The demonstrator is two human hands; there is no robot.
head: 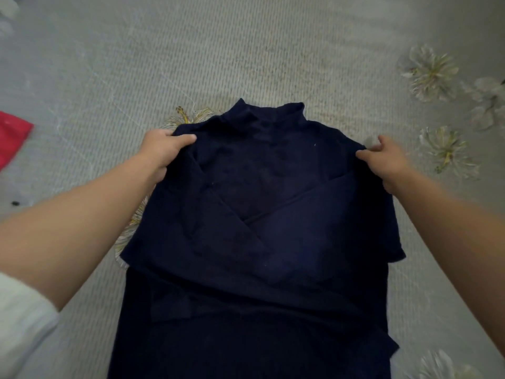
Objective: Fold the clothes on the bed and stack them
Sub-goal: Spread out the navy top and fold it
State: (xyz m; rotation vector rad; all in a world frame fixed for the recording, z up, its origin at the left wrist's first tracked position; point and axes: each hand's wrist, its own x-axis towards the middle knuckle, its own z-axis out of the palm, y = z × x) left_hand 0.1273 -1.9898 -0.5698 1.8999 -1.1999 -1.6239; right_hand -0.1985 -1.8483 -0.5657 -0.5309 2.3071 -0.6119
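Closest to you is the bottom half of the dark navy top [262, 214], which runs off the lower edge of the view; the whole thing lies flat on the bed cover [246, 50], pretty much dead centre, with its high collar [269, 113] pointing away from you; both of its sleeves are folded in over the chest so they cross in a V, and an edge runs across the middle where the upper part sits over the lower part; your left hand [161, 151] grips the top's left shoulder, thumb lying on the fabric and fingers curled under the edge; your right hand [388, 162] pinches the right shoulder, thumb on the cloth and the other fingers bent behind it, though it's a bit blurry so I can't tell how much fabric it has; both forearms are bare, and a white sleeve [21, 318] shows near your left elbow in the lower-left corner; the cover itself is pale grey and ribbed with flower prints [430, 72], one peeking out from under the top's left side, several off to the right; a red cloth [11, 138] sits at the far left edge, well apart from the top.
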